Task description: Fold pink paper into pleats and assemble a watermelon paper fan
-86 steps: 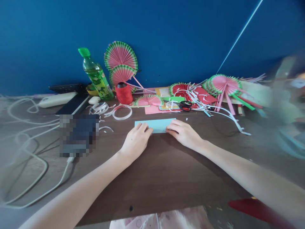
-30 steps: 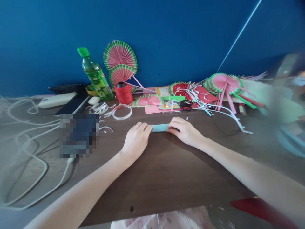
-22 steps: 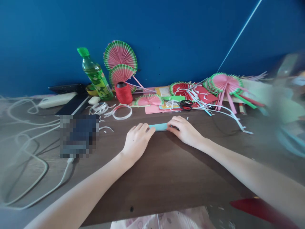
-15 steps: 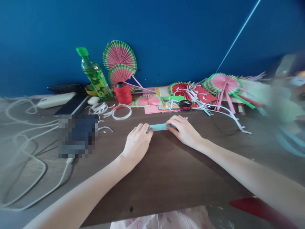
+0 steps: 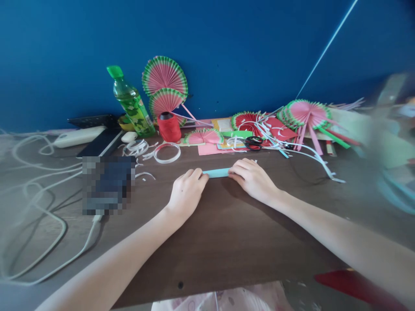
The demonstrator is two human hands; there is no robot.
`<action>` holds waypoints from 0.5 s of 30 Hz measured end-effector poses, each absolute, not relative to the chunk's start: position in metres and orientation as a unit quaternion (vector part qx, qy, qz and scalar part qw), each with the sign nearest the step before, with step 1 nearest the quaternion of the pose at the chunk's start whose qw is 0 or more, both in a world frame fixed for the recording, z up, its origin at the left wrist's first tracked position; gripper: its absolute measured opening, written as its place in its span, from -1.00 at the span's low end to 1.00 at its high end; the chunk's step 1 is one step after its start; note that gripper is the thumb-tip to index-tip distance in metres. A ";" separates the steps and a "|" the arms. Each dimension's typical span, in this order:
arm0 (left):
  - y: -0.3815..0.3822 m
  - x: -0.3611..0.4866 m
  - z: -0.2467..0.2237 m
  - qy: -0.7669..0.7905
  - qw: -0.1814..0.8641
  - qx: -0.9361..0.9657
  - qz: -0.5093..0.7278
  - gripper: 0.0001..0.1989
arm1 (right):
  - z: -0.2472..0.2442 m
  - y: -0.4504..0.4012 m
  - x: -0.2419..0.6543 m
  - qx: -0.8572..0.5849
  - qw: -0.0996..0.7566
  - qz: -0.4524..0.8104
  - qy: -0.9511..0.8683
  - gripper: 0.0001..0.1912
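Note:
A narrow light-blue paper strip (image 5: 216,173) lies crosswise between my hands, just above the brown table (image 5: 223,242) or on it; I cannot tell which. My left hand (image 5: 188,190) pinches its left end between thumb and fingers. At the right end, my right hand (image 5: 251,178) grips it the same way, with fingers bent over the paper. Both ends of the strip are hidden under my fingers. Beyond the hands lie a pink paper sheet (image 5: 210,149) and black-handled scissors (image 5: 253,143).
Along the blue wall stand a green bottle (image 5: 132,108), a red thread spool (image 5: 169,128) and pleated watermelon fans (image 5: 165,77). White strips (image 5: 319,160) trail at the right. A white tape ring (image 5: 167,153), a pixelated dark device (image 5: 108,183) and white cables (image 5: 61,224) occupy the left.
The fingers of both hands have shifted slightly on the blue strip, and the thumbs sit closer against it. The whole view has moved a little; the other things stay in place.

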State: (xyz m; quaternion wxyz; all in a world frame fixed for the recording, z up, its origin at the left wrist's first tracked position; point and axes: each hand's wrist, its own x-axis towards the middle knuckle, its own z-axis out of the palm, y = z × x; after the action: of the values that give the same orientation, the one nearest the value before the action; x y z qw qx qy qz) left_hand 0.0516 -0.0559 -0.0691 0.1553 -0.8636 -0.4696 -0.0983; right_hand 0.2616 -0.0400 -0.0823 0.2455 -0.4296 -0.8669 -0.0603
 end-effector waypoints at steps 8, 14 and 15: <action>-0.053 0.050 -0.066 -0.477 0.125 -0.864 -0.104 -0.77 | -0.075 -0.027 0.261 -0.445 0.250 0.052 -0.858 -0.89; -0.052 0.050 -0.067 -0.474 0.127 -0.866 -0.100 -0.71 | -0.077 -0.017 0.261 -0.463 0.258 0.084 -0.844 -0.90; -0.054 0.051 -0.067 -0.480 0.121 -0.864 -0.089 -0.69 | -0.078 -0.018 0.260 -0.471 0.254 0.070 -0.842 -0.89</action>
State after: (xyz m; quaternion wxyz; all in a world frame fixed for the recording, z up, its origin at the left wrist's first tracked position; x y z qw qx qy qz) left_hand 0.0508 -0.0536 -0.0670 0.1213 -0.8644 -0.4797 -0.0894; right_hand 0.2601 -0.0177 -0.0776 0.2536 -0.4705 -0.8423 0.0695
